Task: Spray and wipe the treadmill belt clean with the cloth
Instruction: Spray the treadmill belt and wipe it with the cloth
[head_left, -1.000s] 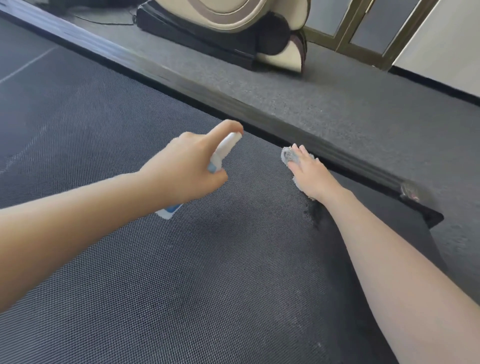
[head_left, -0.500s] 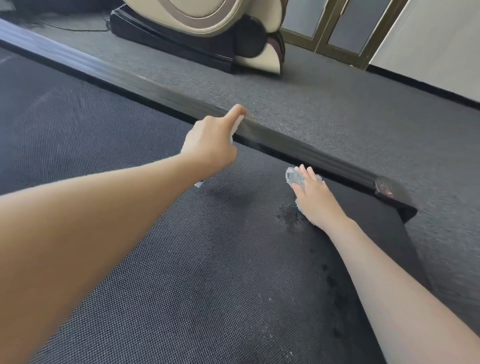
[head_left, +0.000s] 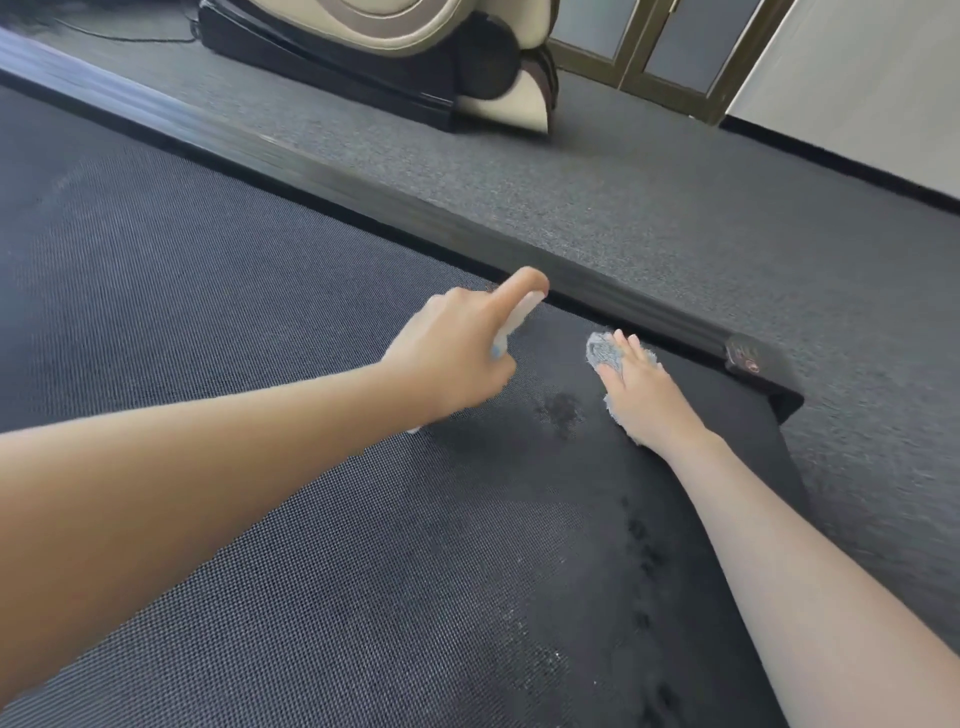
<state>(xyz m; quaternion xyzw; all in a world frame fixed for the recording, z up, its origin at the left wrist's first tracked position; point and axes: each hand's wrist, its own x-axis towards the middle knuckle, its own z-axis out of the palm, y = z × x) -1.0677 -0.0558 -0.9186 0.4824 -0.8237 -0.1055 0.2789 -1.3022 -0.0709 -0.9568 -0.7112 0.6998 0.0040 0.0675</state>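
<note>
The left hand grips a small white-and-blue plastic spray bottle, forefinger laid along its top, probably to fire at the far edge; the right hand, fingers straight, presses a fluffy grey cloth flat on the black woven treadmill belt, just beside the glossy black side rail, ready to wipe; dark wet blotches mark the belt between the hands.

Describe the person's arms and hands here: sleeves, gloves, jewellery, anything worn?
Nothing worn shows. The left forearm and right forearm are bare to the frame edge, with no sleeve or cuff in view. The left hand and right hand are ungloved, with no watch or band at either wrist. The right hand's visible fingers carry no ring; the left hand's are mostly hidden.
</note>
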